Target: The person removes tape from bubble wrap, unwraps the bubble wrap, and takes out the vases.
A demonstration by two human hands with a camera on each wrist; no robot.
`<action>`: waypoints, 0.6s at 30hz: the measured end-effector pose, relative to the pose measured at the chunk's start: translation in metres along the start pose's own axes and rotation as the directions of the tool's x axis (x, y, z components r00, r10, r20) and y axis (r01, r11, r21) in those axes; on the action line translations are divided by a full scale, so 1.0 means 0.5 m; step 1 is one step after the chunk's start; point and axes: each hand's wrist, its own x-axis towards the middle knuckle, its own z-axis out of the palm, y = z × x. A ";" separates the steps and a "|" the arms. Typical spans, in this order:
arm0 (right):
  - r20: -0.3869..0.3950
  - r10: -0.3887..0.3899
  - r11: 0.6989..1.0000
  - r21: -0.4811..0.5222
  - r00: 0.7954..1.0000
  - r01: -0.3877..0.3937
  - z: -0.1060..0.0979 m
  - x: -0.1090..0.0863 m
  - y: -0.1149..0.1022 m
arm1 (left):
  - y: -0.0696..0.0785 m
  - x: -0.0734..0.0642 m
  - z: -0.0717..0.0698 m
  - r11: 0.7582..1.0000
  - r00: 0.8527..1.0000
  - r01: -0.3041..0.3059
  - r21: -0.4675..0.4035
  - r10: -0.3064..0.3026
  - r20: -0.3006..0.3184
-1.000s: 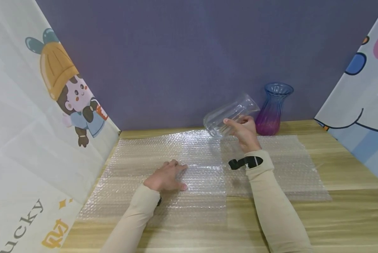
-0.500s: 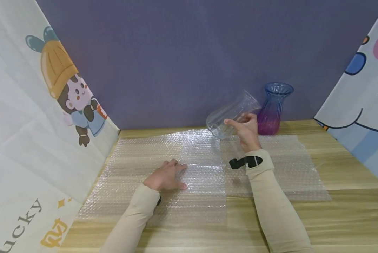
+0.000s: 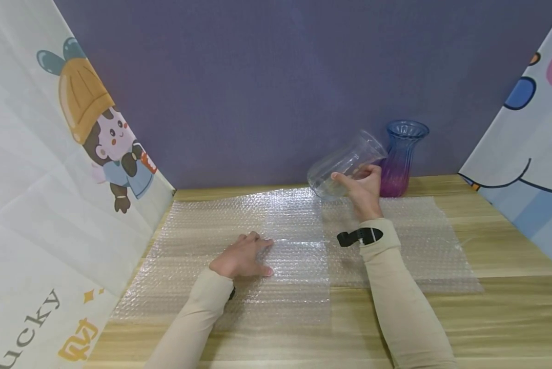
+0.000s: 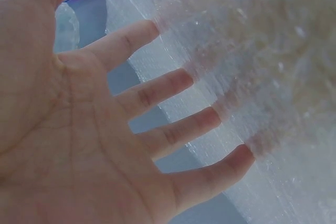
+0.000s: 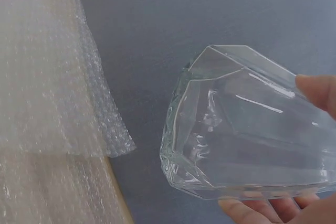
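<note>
My right hand [image 3: 361, 192] grips a clear glass vase [image 3: 345, 164] between thumb and fingers. The vase leans over, its mouth up to the right and its base low on the left, above the far edge of the bubble wrap. In the right wrist view the vase's thick faceted base [image 5: 181, 129] faces left. My left hand [image 3: 243, 256] rests on the bubble wrap [image 3: 183, 246] with fingers spread. The left wrist view shows those straight fingertips [image 4: 241, 153] touching the plastic sheet. Just right of my right hand stands a second glass vase [image 3: 397, 159], blue above and purple-pink below.
Another bubble wrap sheet [image 3: 418, 251] lies to the right and meets the left one. Both lie on a wood-grain table [image 3: 511, 307]. A dark blue-grey wall [image 3: 239, 92] closes the back, and printed white cloths [image 3: 22, 154] hang at both sides.
My right hand has shifted slightly to the right with the clear vase, whose mouth now overlaps the coloured vase in the head view. The left hand has stayed put on the wrap.
</note>
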 end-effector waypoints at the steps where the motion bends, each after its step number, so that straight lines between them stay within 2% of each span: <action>1: -0.004 -0.001 1.000 -0.004 1.000 0.001 -0.001 0.000 0.000 | 0.000 0.000 0.000 1.000 1.000 0.000 -0.002 0.000 0.000; 18: -0.060 -0.059 0.998 -0.021 0.996 0.058 -0.011 0.009 0.006 | 0.000 0.001 -0.003 1.000 1.000 0.002 0.000 -0.002 0.006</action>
